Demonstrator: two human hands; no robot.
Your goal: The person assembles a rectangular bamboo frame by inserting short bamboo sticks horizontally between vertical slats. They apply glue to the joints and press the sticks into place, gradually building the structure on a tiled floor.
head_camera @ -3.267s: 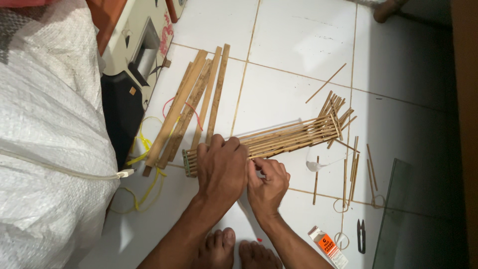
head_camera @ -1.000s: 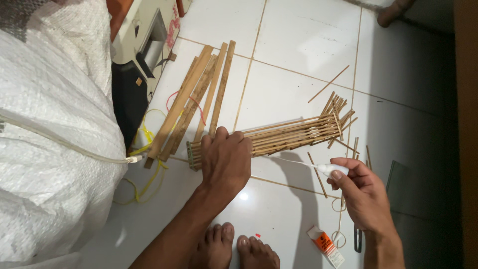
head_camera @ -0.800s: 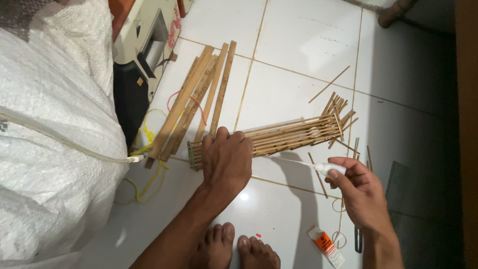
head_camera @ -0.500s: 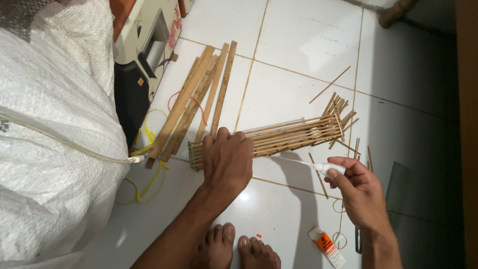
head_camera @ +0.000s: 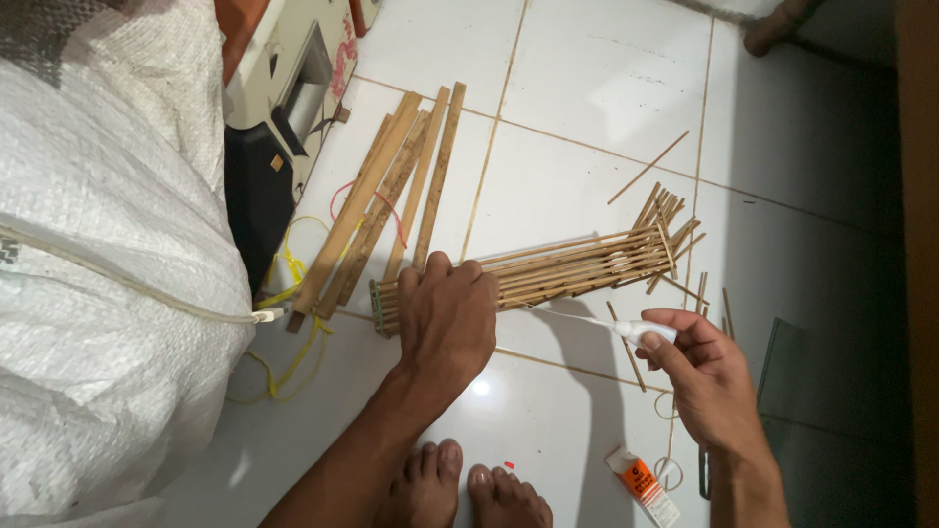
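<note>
Nearest us, just below the bamboo frame, we see our own bare toes on the white tile floor. To the right of them, further from the frame, lies a small orange and white glue box.

Our right hand hangs below and to the right of the frame, clear of it. Its thumb and fingers are pressed together around a small white glue tube, whose thin nozzle points left toward the frame's lower edge. We cannot tell whether the tip touches the wood.

Our left hand lies flat on the frame's left end, fingers spread slightly and pressing down on the sticks rather than closing around them. The frame itself is a long lattice of thin bamboo sticks lying on the floor, running from our left hand up and to the right.

Loose thin sticks lie scattered just right of the frame's far end. Beyond the frame's left end, a bundle of flat bamboo slats leans away from us, with yellow cord and a red wire about it. Left of the frame bulges a large white woven sack, and past the slats stands a cream-coloured machine.
</note>
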